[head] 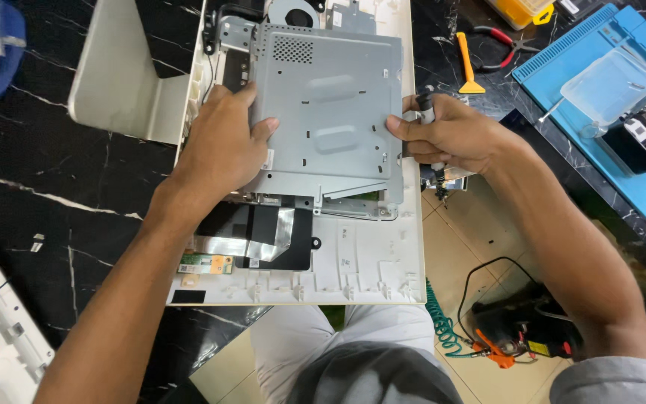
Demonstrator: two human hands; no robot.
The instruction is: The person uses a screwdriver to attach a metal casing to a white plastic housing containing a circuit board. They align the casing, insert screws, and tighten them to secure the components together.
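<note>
Shield plate (330,112), grey sheet metal w/ vent holes, lies centre on white computer chassis (368,262). Left hand (222,146) clamps its 9 o'clock edge; right hand (454,135) at 3 o'clock pinches edge, fist closed on screwdriver (428,112). Chassis overhangs table edge at 6 o'clock; blue mat (600,97) crowds 2 o'clock.

An electronics repair workshop is showing here: an opened all-in-one computer (300,262) is lying on a black marble table (61,194), with pliers (506,45), an orange pry tool (469,71) and a blue repair mat (622,135) sitting beside it.
</note>
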